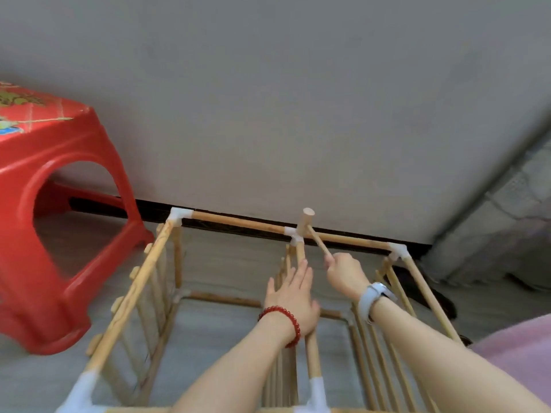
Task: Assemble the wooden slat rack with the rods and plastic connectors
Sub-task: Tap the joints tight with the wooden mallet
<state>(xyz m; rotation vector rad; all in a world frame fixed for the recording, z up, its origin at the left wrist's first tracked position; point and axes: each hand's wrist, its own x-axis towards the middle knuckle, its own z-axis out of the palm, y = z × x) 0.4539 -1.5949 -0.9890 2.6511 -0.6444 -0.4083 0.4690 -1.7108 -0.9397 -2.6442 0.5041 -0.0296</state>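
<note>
Head view: your right hand (343, 271) grips the mallet (308, 225) over the middle connector (293, 234); your flat left hand (293, 296) steadies its rod (311, 350). A glancing blow could crack it.

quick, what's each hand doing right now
Left hand: open, fingers straight, resting on the middle rod of the rack.
Right hand: closed round the handle of a small wooden mallet.

Red stool (59, 204) crowds the rack's (238, 223) left; bays between rods open.
</note>
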